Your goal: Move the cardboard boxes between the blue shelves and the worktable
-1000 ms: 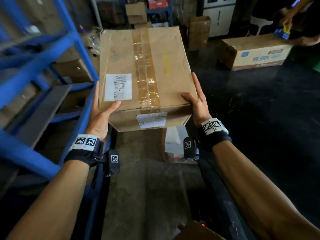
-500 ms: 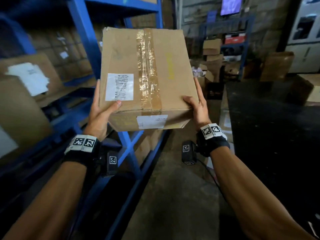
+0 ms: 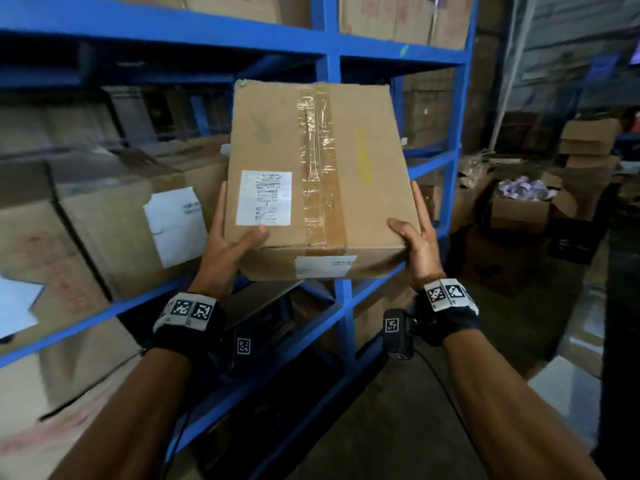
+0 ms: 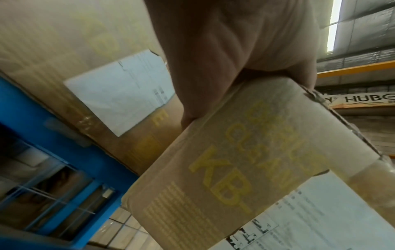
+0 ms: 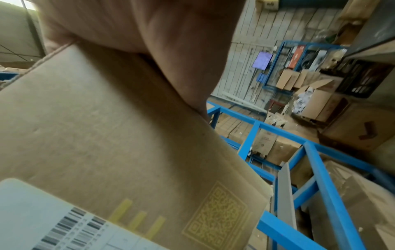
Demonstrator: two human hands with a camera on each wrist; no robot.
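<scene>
A taped cardboard box (image 3: 311, 174) with a white label on top is held up in front of the blue shelves (image 3: 332, 39). My left hand (image 3: 225, 244) grips its near left corner, thumb over the top and fingers up the side. My right hand (image 3: 415, 237) grips the near right corner the same way. In the left wrist view the left hand (image 4: 224, 50) presses against the box (image 4: 245, 169), which carries yellow print. The right wrist view shows the right hand (image 5: 149, 33) against the box (image 5: 107, 126), near a barcode label. The worktable is out of view.
Labelled stored boxes (image 3: 114, 230) fill the middle shelf at left, with more on the shelf above and below. A blue upright post (image 3: 343, 306) stands just behind the held box. Open cartons (image 3: 519, 209) and stacked boxes sit on the floor at right.
I have turned from the dark floor area toward the shelves and come closer. The box has risen to the level of the middle shelf, and both hands keep the same hold.
</scene>
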